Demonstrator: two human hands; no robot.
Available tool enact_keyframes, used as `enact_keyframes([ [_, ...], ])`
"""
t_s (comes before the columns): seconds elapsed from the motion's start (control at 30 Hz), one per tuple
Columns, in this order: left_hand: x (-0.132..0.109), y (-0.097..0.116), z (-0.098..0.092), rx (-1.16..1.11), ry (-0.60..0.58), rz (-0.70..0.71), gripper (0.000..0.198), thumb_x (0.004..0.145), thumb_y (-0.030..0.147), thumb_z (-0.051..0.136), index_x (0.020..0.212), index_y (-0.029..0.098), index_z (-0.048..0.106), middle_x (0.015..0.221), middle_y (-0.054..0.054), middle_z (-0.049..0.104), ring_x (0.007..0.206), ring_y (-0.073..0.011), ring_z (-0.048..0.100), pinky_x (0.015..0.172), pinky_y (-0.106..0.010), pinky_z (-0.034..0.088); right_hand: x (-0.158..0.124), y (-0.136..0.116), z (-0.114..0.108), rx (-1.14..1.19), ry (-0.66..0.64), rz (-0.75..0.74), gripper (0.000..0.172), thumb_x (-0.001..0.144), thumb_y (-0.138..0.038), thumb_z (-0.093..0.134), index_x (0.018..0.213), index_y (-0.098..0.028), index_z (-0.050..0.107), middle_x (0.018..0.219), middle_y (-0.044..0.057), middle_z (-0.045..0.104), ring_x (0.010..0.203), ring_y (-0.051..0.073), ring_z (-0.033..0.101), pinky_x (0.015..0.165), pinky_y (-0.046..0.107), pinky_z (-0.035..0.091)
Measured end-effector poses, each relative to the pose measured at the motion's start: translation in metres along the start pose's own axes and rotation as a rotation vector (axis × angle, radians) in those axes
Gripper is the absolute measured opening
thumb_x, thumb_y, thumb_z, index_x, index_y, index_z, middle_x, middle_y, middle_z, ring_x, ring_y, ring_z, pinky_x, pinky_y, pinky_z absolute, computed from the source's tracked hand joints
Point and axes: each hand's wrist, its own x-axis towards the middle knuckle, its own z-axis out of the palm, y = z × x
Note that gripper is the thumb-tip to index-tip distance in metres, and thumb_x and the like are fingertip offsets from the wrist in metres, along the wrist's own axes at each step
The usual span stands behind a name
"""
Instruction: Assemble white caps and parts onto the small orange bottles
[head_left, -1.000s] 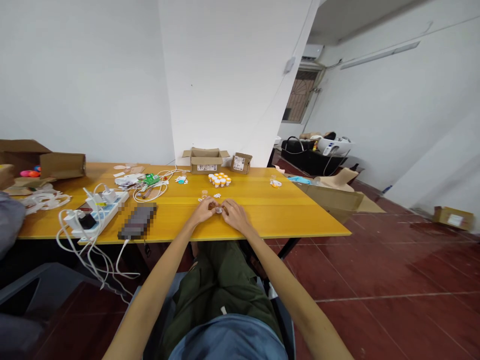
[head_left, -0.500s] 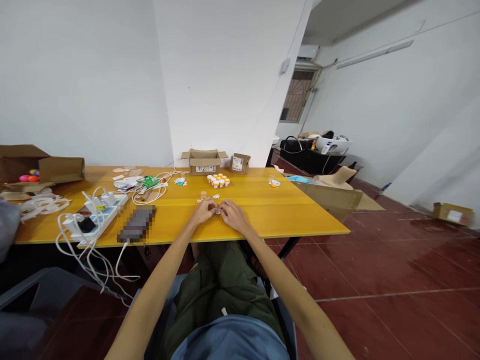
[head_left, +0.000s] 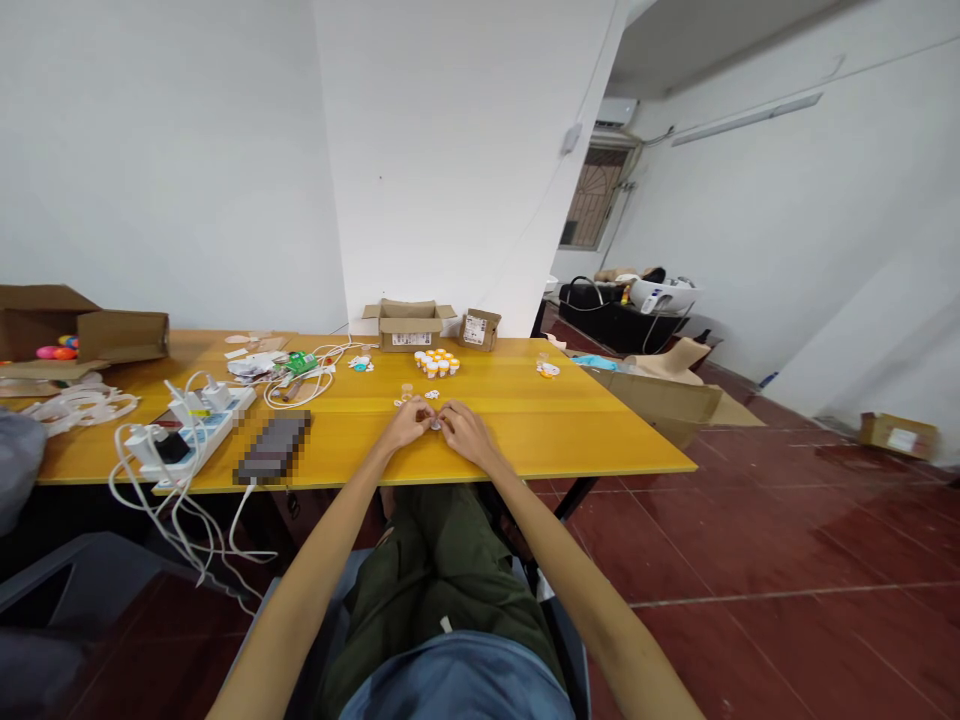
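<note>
My left hand [head_left: 409, 422] and my right hand [head_left: 463, 428] meet over the yellow table [head_left: 540, 440], fingers closed in pinches. Between their fingertips is a small whitish round piece [head_left: 436, 424], mostly covered and too small to name. Just beyond the hands stands a small clear cup [head_left: 407, 391], with little white pieces [head_left: 432, 395] lying beside it. Farther back is a cluster of small white jars with orange bands [head_left: 436, 363].
Two cardboard boxes, one open [head_left: 409, 325] and one smaller [head_left: 479, 329], stand by the wall. At left are a power strip [head_left: 199, 430] with white cables and a blurred-out phone [head_left: 274, 446]. More small white pieces [head_left: 547, 370] lie toward the right.
The view has shifted very slightly. Both hands stay in the same place, still pinched together around the small piece.
</note>
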Motion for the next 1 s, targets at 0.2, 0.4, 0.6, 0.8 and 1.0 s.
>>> enact_keyframes([
  [0.2, 0.0004, -0.0032, 0.0027, -0.004, 0.006, -0.01, 0.013, 0.076, 0.011, 0.06, 0.071, 0.019, 0.068, 0.078, -0.002, 0.064, 0.078, -0.0172, 0.059, 0.078, -0.031, 0.052, 0.0, 0.0015, 0.0002, 0.018, -0.011, -0.02, 0.021, 0.092, -0.013, 0.052, 0.087, -0.024, 0.069, 0.098, 0.006, 0.067, 0.094, 0.02, 0.062, 0.083, 0.03, 0.05],
  [0.4, 0.0006, -0.005, 0.0034, -0.033, 0.001, -0.022, 0.011, 0.076, 0.013, 0.062, 0.069, 0.019, 0.067, 0.078, -0.001, 0.064, 0.078, -0.0172, 0.06, 0.079, -0.032, 0.052, -0.0002, 0.0016, 0.0003, 0.027, -0.011, -0.022, 0.022, 0.092, -0.013, 0.051, 0.086, -0.024, 0.07, 0.099, 0.007, 0.067, 0.094, 0.02, 0.062, 0.083, 0.03, 0.05],
  [0.6, 0.0014, -0.0051, 0.0039, -0.053, -0.005, -0.044, 0.006, 0.075, 0.016, 0.065, 0.069, 0.019, 0.066, 0.077, 0.0, 0.063, 0.075, -0.0163, 0.059, 0.077, -0.032, 0.053, 0.0, -0.0009, -0.0032, 0.036, -0.024, -0.028, 0.023, 0.091, -0.011, 0.051, 0.087, -0.023, 0.07, 0.101, 0.007, 0.067, 0.096, 0.02, 0.063, 0.084, 0.031, 0.05],
  [0.8, 0.0019, -0.0072, 0.0045, -0.057, -0.006, -0.044, 0.007, 0.074, 0.02, 0.067, 0.068, 0.019, 0.065, 0.077, -0.001, 0.064, 0.074, -0.0165, 0.059, 0.076, -0.032, 0.053, 0.0001, -0.001, -0.0027, 0.039, -0.019, -0.029, 0.023, 0.09, -0.01, 0.052, 0.085, -0.022, 0.07, 0.101, 0.007, 0.068, 0.096, 0.02, 0.063, 0.084, 0.03, 0.051],
  [1.0, 0.0023, -0.0065, 0.0037, -0.043, -0.008, -0.027, 0.006, 0.075, 0.017, 0.065, 0.069, 0.019, 0.065, 0.077, 0.0, 0.063, 0.073, -0.0159, 0.059, 0.076, -0.031, 0.054, 0.0002, 0.0009, -0.0011, 0.05, -0.005, -0.043, 0.021, 0.091, -0.012, 0.053, 0.085, -0.023, 0.07, 0.1, 0.007, 0.068, 0.096, 0.019, 0.063, 0.084, 0.03, 0.05],
])
